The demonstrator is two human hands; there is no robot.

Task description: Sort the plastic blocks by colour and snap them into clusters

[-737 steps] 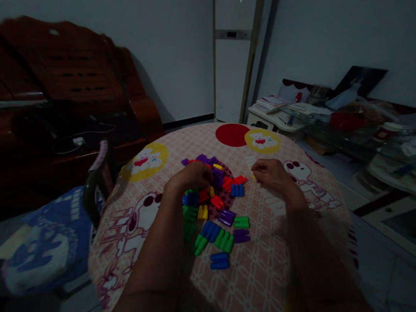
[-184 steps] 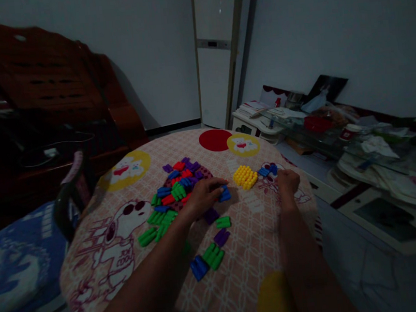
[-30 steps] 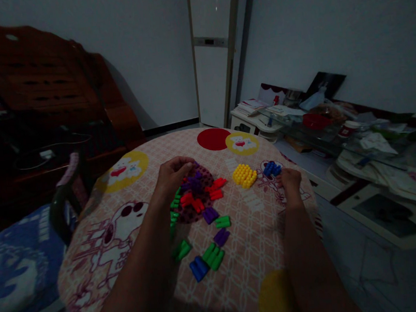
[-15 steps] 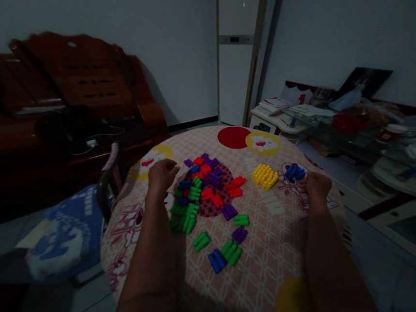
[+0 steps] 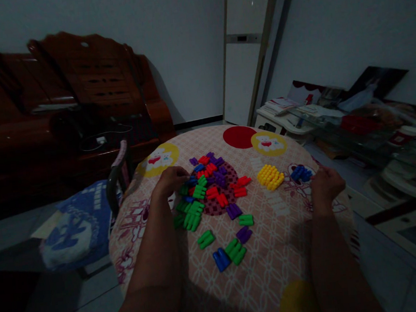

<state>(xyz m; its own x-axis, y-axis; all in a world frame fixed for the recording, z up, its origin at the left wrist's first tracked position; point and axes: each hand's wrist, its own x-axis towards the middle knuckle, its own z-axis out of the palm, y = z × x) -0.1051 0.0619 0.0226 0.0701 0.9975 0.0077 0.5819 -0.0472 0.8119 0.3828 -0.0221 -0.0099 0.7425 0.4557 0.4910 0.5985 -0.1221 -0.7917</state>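
Note:
A round table [image 5: 276, 266] with a cartoon cloth carries a mixed pile of plastic blocks [image 5: 211, 189] in red, purple, green and blue. My left hand [image 5: 170, 180] rests at the pile's left edge, fingers curled over blue and green pieces; what it grips is hidden. To the right lie a yellow block cluster [image 5: 270, 177] and a small blue block group [image 5: 301, 172]. My right hand [image 5: 327, 183] sits curled just right of the blue group. Loose green blocks [image 5: 205, 238], a blue block [image 5: 221, 259] and a purple block [image 5: 243, 234] lie nearer to me.
A chair [image 5: 117, 176] stands at the table's left edge, with a blue cushion [image 5: 72, 231] on the floor beyond. Dark wooden furniture [image 5: 61, 101] fills the left. A low, cluttered table [image 5: 354, 124] stands to the right, and a white standing unit [image 5: 242, 51] behind.
The view has shifted slightly. My left hand has come back from the pile's far left edge onto the blue and green pieces. The right hand stays beside the blue group.

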